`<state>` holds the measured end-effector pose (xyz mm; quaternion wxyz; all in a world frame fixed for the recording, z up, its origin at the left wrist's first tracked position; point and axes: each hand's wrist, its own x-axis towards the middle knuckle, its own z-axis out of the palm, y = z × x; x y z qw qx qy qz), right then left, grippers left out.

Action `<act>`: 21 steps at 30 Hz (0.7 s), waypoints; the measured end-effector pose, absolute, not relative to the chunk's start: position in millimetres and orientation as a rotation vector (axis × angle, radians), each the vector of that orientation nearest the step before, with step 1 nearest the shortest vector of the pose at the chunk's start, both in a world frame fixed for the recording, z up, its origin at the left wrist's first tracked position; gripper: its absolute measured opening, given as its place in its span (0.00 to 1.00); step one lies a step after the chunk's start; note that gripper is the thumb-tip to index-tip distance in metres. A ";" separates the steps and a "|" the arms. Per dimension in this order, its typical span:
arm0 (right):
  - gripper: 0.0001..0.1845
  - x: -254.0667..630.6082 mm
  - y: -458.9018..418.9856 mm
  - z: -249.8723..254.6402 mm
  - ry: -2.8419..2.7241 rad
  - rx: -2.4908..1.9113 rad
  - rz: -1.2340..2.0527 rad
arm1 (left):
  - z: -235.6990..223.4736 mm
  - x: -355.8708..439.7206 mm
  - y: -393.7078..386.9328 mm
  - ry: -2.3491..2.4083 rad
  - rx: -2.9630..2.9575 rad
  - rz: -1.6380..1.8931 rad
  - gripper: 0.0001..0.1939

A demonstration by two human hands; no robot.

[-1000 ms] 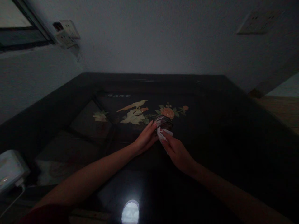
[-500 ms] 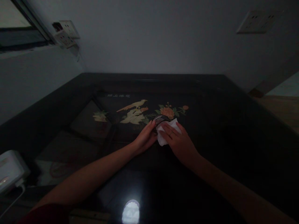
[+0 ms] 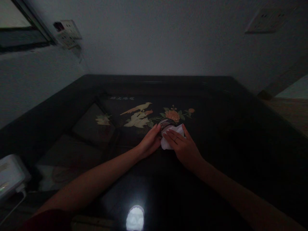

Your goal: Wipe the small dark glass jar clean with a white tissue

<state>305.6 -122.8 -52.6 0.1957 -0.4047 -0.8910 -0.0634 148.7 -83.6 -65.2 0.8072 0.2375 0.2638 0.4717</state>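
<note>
My left hand (image 3: 150, 140) grips the left side of a dark, rounded, glossy object (image 3: 166, 122) whose kind I cannot make out in the dim light. Against the near face of that object lies a white tissue (image 3: 167, 145), pressed there by the fingers of my right hand (image 3: 186, 146). A corner of the tissue sticks up between the right thumb side and fingers. Both hands are just above the middle of a black glossy table (image 3: 149, 166). The object's underside is hidden by the hands and tissue.
Flower and bird pictures (image 3: 138, 117) decorate the tabletop. A white device with a cable (image 3: 12, 176) sits at the left edge. A bright lamp reflection (image 3: 135, 218) shows near the front. Wall sockets (image 3: 71, 29) are at the back left, and another socket plate (image 3: 267, 21) at the right.
My right hand and the tissue have shifted slightly over the dark object, uncovering a little more of its face. The left hand keeps its hold almost unmoved.
</note>
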 end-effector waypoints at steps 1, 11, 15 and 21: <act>0.27 302.3 -125.1 -54.7 -2.472 -1.166 -0.109 | -65.1 148.4 -83.8 0.578 0.513 1.009 0.15; 0.27 287.8 -135.8 -67.4 -2.068 -1.115 0.637 | -55.2 148.2 -90.7 0.624 0.613 1.026 0.18; 0.27 289.6 -133.7 -68.0 -2.087 -1.119 0.601 | -57.1 147.6 -90.1 0.630 0.611 1.021 0.17; 0.34 301.2 -121.8 -58.0 -2.411 -1.112 0.199 | -63.6 146.9 -85.2 0.594 0.564 1.030 0.13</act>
